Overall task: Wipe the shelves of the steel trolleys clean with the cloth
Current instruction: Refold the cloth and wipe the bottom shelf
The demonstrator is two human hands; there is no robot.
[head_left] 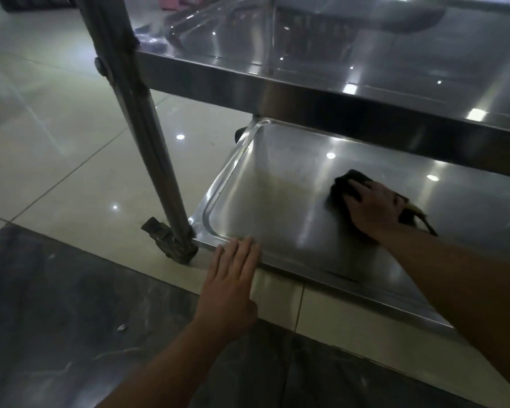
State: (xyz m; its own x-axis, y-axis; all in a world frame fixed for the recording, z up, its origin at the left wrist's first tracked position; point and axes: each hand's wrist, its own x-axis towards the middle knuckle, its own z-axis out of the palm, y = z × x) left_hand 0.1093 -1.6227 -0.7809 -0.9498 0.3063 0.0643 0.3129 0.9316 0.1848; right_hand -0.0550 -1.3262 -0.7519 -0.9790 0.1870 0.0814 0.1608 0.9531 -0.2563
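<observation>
The right hand (374, 206) lies flat on a dark cloth (346, 184), fingers straight and spread over it, pressing it down onto the bottom shelf (277, 201) of a steel trolley — nothing is curled round the cloth. The cloth sits about mid-shelf, well in from the raised left rim and from the front edge; a bit of it shows past the wrist on the right. To the cloth's left the shelf is bare steel all the way to the rounded corner, and behind it bare steel runs back under the upper shelf (306, 81), whose front lip overhangs the hand.

The left hand (233, 278) rests open, fingers straight and together, with its fingertips on the front edge of the bottom shelf, just beside the near-left corner. It holds nothing.

Counted: two hands, one cloth, two shelves in plain view, one leg (147, 119) at the near-left corner with one castor (168, 242) at its foot — a second dark wheel shows at the far-left corner. The trolley stands on a pale tiled floor (56, 148), with a dark marbled strip nearest the person.
</observation>
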